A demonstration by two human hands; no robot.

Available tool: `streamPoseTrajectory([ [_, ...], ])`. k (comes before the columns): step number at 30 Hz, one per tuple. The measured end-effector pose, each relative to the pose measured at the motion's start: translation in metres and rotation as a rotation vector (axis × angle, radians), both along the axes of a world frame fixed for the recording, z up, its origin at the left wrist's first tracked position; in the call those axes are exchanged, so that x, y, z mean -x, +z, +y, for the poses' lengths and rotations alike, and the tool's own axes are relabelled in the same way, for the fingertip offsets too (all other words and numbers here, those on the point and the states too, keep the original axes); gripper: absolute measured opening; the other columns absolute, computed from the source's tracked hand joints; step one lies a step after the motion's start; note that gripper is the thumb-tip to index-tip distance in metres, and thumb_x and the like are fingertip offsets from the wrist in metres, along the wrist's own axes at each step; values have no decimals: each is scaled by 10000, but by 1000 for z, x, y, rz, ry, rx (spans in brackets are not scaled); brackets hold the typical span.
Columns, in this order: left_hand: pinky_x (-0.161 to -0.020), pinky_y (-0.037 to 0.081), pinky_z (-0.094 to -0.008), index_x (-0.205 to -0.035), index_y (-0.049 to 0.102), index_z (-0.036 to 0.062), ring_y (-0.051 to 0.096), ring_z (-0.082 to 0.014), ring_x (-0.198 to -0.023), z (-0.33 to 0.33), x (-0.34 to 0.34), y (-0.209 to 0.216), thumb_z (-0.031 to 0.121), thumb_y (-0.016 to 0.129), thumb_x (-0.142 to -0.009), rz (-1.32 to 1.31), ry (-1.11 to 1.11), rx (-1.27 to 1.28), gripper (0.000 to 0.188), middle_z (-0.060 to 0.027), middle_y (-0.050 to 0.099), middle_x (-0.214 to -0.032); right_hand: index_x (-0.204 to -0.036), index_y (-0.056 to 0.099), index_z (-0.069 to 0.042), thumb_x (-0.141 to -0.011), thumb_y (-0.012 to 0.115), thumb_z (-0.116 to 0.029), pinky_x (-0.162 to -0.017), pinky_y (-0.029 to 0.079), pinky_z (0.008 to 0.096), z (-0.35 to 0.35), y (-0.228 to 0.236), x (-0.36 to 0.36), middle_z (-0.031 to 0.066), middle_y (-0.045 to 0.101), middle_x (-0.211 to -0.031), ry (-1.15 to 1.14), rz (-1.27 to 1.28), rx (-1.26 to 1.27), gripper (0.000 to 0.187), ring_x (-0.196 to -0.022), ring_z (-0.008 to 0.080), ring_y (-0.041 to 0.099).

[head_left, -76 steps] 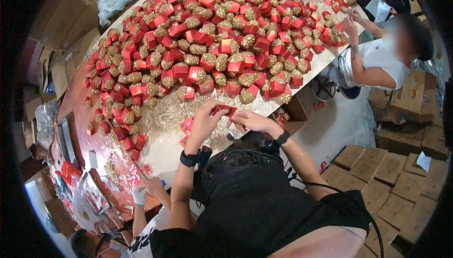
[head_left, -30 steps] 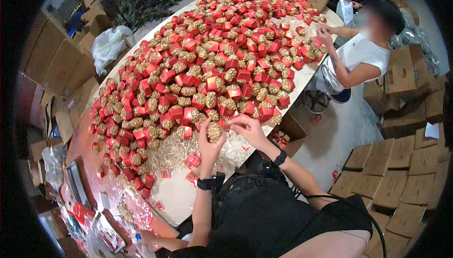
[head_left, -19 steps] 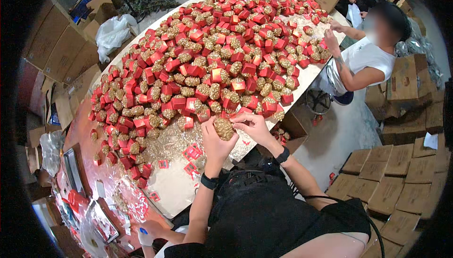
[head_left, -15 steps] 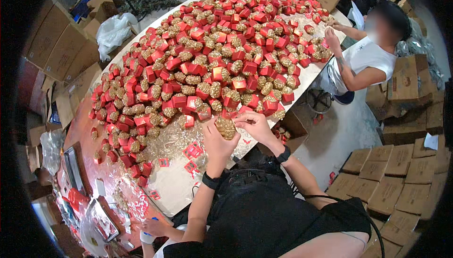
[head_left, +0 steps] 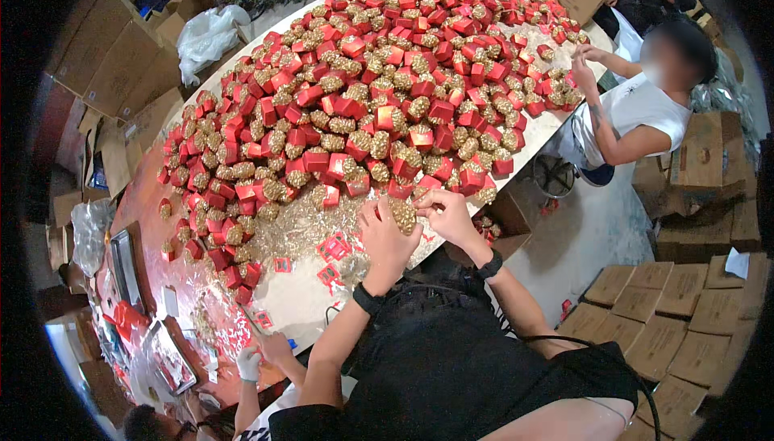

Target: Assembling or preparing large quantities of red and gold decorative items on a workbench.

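Observation:
A gold, bumpy ornament [head_left: 404, 214] sits in my left hand [head_left: 386, 239], with fingers and thumb wrapped round it at the near edge of the pile. My right hand [head_left: 448, 216] is against its right side, fingertips pinched together. Whatever is between those fingertips is too small to make out. Just beyond my hands lies a big heap of similar gold, knobbly ornaments with red faceted bases [head_left: 347, 107]. Small red printed tags [head_left: 332, 247] lie on the table left of my left wrist.
The long pale table [head_left: 294, 312] carries the heap. A co-worker in white [head_left: 637, 118] handles pieces at the right edge; another person's gloved hand [head_left: 249, 363] is at lower left. Cardboard boxes [head_left: 657, 344] stack on the right, an open box [head_left: 508, 223] beneath the table edge.
The view has shifted slightly, so the table sits a little differently. My hands still hold the ornament, now tilted more on edge. At lower left, the neighbour's gloved hand and head have come into view.

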State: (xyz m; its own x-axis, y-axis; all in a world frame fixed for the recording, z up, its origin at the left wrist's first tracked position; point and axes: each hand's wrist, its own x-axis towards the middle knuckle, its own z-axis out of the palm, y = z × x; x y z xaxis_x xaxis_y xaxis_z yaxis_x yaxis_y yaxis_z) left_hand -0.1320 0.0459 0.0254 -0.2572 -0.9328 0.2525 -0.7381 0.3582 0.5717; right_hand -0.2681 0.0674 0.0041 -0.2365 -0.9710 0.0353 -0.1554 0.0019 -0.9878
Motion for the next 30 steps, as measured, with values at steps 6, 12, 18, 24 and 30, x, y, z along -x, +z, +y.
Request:
streamPoseTrajectory([
  [6,-767,418,-419,-1071,415,14,449,-358,-932,-1,13,6,252,734,-561,39,41,-1,647,-168,428,-1002,-766,600,46,-728,599,76,-712,471,242,1,5,2,91,637,-800,-106,-155,73,49,-756,122,592],
  [12,-775,415,-426,-1076,411,3,456,-363,-947,-1,14,9,250,730,-565,73,41,-102,651,-180,425,-1021,-753,606,48,-717,610,70,-712,471,247,0,18,11,91,637,-793,-60,-105,-46,43,-748,124,589],
  [18,-767,411,-428,-1077,404,-4,453,-360,-927,-2,9,1,237,734,-561,36,36,-98,658,-188,414,-1019,-764,598,75,-688,481,178,-687,515,259,-5,18,7,95,607,-782,19,-180,-73,173,-754,146,596],
  [24,-765,406,-427,-1048,406,-11,452,-361,-901,1,6,-7,221,734,-556,104,77,-98,636,-188,414,-989,-758,605,61,-708,533,149,-660,491,241,-9,9,2,81,618,-759,57,-133,-111,124,-727,115,586],
  [30,-817,394,-445,-1059,407,-33,450,-379,-970,-9,-10,-6,287,726,-578,217,-168,-334,660,-217,414,-1050,-767,632,43,-698,609,78,-649,475,241,2,7,11,91,634,-769,74,-44,-208,81,-698,124,588],
])
